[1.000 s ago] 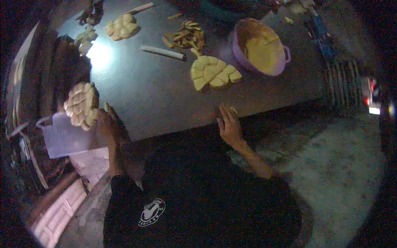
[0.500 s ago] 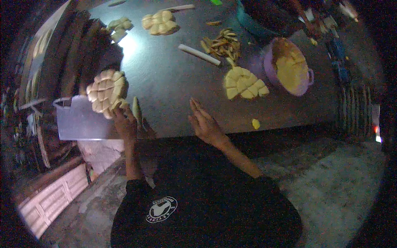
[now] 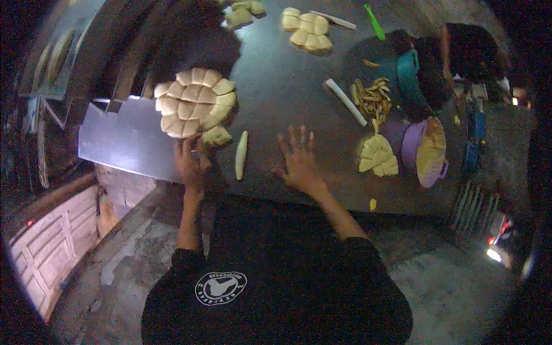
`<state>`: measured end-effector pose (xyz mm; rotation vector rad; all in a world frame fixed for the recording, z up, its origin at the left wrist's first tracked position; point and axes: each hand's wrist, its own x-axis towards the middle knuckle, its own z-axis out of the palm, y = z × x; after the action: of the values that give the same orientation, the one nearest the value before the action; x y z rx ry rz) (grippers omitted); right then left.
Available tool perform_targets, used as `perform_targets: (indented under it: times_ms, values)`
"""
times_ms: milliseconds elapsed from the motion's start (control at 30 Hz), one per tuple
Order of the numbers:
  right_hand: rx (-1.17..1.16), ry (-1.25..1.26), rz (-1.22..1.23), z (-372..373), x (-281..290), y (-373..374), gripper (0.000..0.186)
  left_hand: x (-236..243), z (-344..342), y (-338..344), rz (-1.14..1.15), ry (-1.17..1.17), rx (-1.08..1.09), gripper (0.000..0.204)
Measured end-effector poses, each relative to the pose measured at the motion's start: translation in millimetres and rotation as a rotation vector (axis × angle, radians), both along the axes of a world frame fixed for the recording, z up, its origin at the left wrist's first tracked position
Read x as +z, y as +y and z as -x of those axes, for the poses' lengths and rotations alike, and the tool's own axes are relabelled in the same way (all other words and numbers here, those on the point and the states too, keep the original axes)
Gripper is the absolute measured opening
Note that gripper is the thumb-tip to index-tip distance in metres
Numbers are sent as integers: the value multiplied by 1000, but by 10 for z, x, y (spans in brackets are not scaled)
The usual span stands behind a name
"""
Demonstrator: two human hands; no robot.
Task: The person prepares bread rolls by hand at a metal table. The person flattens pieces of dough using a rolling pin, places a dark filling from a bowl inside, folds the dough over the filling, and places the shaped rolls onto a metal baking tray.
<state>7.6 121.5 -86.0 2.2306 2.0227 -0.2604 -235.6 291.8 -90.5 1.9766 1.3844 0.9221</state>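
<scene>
A pale round slab of dough point(image 3: 194, 103), scored into squares, lies half on a grey metal sheet point(image 3: 121, 141) and half on the dark table point(image 3: 276, 75). My left hand point(image 3: 190, 164) grips the slab's near edge, with a small cut piece of dough point(image 3: 217, 136) beside its thumb. A short dough stick point(image 3: 241, 155) lies between my hands. My right hand point(image 3: 299, 161) rests flat on the table, fingers spread, holding nothing.
To the right are a smaller scored slab point(image 3: 378, 156), a purple bowl of yellow dough point(image 3: 428, 152), a pile of dough strips point(image 3: 374, 98) and a white rod point(image 3: 345, 102). Another person point(image 3: 460, 52) sits at the far right by a teal tub point(image 3: 408, 75). More dough point(image 3: 307, 29) lies far back.
The view has shifted, so the table sits lower in the picture. My left hand has stayed at the scored slab, now on the metal sheet. My right hand has spread flat further onto the table.
</scene>
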Motion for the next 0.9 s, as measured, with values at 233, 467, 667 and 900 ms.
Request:
perform_targets:
  times_ms: [233, 467, 667, 900]
  values:
    - [438, 301, -90, -184, 164, 594, 42, -75, 31, -389, -70, 163, -254, 54]
    - [1089, 387, -350, 157, -12, 1837, 34, 1, 177, -322, 105, 413, -115, 76]
    - [944, 934, -475, 454, -268, 2066, 31, -278, 309, -273, -96, 392, -124, 76]
    - [20, 1557, -365, 68, 509, 589, 21, -98, -1, -544, -138, 501, -65, 70]
